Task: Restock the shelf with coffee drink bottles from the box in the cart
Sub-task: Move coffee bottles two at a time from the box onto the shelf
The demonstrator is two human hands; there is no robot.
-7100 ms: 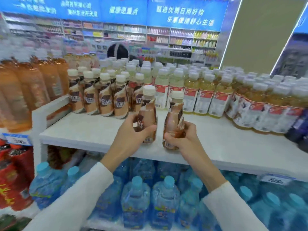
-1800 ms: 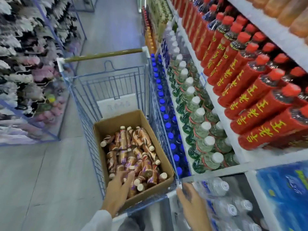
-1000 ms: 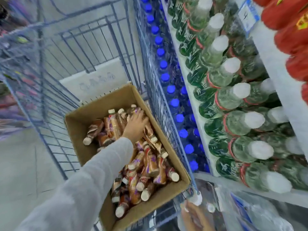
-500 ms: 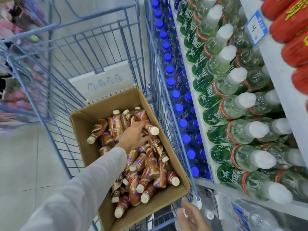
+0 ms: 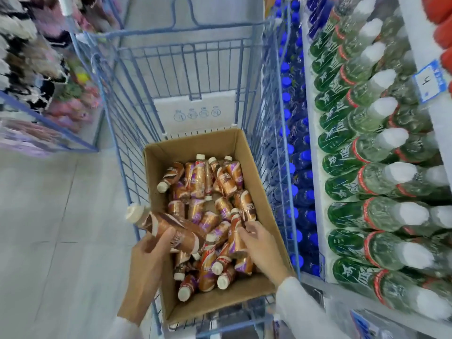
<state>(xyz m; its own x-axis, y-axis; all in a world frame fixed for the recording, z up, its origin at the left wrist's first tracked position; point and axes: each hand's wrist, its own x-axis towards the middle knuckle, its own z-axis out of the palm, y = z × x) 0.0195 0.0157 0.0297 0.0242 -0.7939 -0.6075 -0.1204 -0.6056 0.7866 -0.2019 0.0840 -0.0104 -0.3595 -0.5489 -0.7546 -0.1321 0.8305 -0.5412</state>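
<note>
Lower centre of the frame, in the cardboard box (image 5: 195,145): coffee drink bottles (image 5: 203,182) — small, stiff plastic, white-capped, heaped loose on their sides. Probably light, the glossy sleeves somewhat slippery; best taken round the body, below the cap. Left hand (image 5: 149,255) grips one lifted bottle (image 5: 166,228) by its body, above the box's left wall. Right hand (image 5: 261,248) curls round a second bottle (image 5: 235,238) lying in the heap. Box sits in the blue wire cart (image 5: 186,52) — green-labelled bottles (image 5: 362,172) fill the shelf at right.

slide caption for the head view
Left hand holds a coffee bottle; right hand grips a second bottle in the box.
</note>
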